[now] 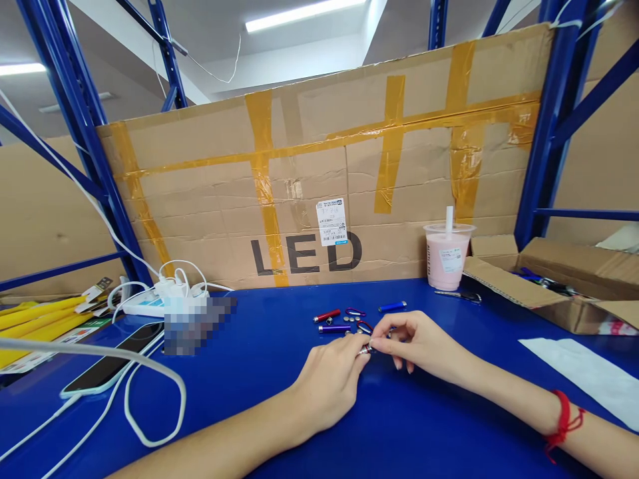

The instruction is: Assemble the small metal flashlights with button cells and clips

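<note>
My left hand and my right hand meet over the blue table, both pinching one small silver and red keychain flashlight between their fingertips. Just beyond the hands lie a red flashlight, a purple flashlight, a blue flashlight, a red carabiner clip and several button batteries.
A pink drink cup with a straw stands at the back right beside an open cardboard box. A phone, white cables and a power strip lie at the left. A taped cardboard sheet marked LED walls the back.
</note>
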A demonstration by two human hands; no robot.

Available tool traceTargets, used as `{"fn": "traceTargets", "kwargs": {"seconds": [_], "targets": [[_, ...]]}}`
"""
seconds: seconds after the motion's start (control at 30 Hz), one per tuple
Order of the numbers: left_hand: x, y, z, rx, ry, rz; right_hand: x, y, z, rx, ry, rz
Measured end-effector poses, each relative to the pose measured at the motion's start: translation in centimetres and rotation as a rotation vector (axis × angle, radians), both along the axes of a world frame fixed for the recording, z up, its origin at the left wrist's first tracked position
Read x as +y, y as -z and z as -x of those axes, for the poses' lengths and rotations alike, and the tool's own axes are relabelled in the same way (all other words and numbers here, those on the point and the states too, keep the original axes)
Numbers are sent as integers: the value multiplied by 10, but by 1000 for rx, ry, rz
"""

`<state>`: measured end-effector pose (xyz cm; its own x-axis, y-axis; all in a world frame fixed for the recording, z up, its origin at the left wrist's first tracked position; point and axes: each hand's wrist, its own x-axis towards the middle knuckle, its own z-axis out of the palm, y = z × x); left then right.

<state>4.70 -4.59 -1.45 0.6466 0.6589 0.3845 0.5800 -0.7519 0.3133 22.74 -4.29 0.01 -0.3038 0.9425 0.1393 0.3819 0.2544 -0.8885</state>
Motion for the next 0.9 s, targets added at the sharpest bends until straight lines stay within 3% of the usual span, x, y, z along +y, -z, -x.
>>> {"fn": "traceTargets", "kwargs": {"seconds": [0.9], "targets": [[-1,1,0,90,-26,-68,8,8,-8,-88,-15,33]]}}
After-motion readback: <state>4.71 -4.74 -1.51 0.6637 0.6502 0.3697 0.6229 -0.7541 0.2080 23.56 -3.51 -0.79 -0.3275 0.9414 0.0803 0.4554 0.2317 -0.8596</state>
